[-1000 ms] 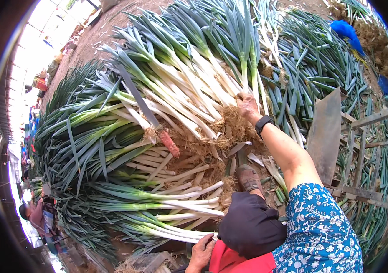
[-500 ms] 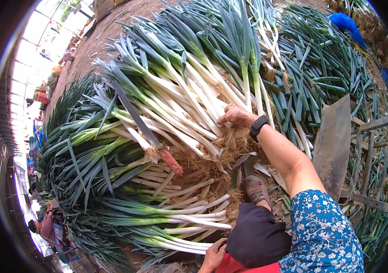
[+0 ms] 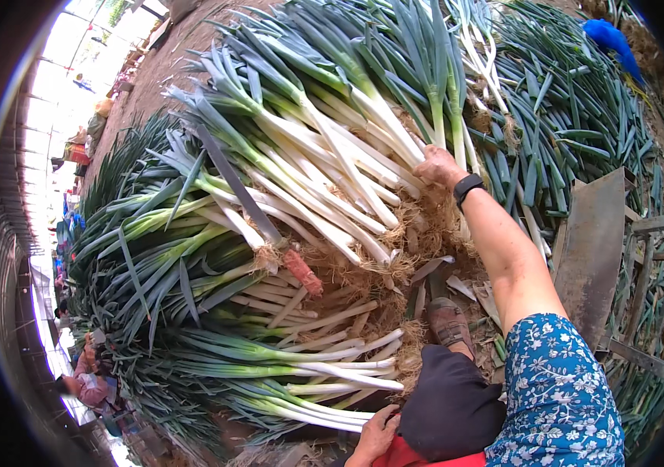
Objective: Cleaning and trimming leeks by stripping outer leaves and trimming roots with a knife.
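Note:
My right hand (image 3: 439,167), with a dark watch on the wrist, is closed around the white stalk of a leek (image 3: 390,128) near its root end, at the edge of a large pile of leeks (image 3: 301,159). Shaggy brown roots (image 3: 437,222) hang just below the hand. My left hand (image 3: 378,434) is low at the lower edge, beside my dark-covered knee and a red cloth (image 3: 406,455); its fingers are curled, and what they hold, if anything, is hidden. A long knife (image 3: 242,191) with a red-wrapped handle lies across the leeks to the left.
More leeks (image 3: 324,370) lie in front of my knee, roots toward me. Cut green leaves (image 3: 558,124) are heaped at the far right. A metal plate (image 3: 593,241) on a frame stands to the right. Another person (image 3: 92,381) is at the far left.
My right hand has moved right and farther away, to the leek stalks at the pile's right side. The view has shifted slightly. My left hand stays low by the knee.

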Tool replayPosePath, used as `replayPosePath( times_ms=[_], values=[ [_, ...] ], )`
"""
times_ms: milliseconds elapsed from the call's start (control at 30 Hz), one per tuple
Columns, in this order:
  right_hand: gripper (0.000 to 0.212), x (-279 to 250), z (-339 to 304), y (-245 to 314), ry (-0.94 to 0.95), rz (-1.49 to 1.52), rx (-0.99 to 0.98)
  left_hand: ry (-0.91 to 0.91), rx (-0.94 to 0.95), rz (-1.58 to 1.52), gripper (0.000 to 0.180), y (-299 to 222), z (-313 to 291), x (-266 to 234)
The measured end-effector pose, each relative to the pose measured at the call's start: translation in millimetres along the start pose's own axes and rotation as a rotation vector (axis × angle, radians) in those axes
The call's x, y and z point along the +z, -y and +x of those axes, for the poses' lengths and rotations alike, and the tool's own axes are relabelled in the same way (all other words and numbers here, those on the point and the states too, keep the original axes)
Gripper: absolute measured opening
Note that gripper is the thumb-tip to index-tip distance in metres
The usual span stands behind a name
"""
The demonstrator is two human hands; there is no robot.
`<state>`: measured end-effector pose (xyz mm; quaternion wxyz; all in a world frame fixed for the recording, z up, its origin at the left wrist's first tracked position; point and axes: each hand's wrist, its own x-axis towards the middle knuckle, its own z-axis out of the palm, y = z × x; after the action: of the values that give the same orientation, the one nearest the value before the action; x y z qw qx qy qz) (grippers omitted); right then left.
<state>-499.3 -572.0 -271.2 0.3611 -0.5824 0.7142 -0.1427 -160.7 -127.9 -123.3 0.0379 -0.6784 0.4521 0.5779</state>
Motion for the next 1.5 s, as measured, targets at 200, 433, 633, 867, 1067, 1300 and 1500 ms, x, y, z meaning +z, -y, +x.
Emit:
replayPosePath(
  times_ms=[200, 433, 633, 867, 1067, 1300, 1500],
  values=[
    [0.038, -28, -21, 28, 0.177, 0.372, -0.457, 0.007, -0.056, 0.011, 0.041, 12, -9, 2],
    [0.021, -12, -69, 53, 0.302, 1.099, -0.582, -0.053, 0.056, 0.017, 0.039, 4, -28, 5],
    [0.029, 2, -200, 185, 0.476, 1.175, -0.318, -0.125, -0.02, -0.097, 0.035, 21, -63, 22],
    [0.014, 23, -309, 223, 0.756, 1.437, 0.159, -0.406, 0.16, -0.224, 0.035, 53, -110, 27],
    [0.009, 0, -464, 294, 1.081, 1.896, 0.066, -0.498, 0.361, -0.428, 0.032, 99, -179, 22],
    [0.03, 6, -669, 328, 1.296, 1.499, -0.179, -0.638, 0.515, -0.755, 0.029, 114, -266, 23],
    [0.044, 36, -765, 362, 1.608, 0.855, -0.36, -0.903, 0.802, -1.297, 0.037, 175, -385, 37]
  ],
)
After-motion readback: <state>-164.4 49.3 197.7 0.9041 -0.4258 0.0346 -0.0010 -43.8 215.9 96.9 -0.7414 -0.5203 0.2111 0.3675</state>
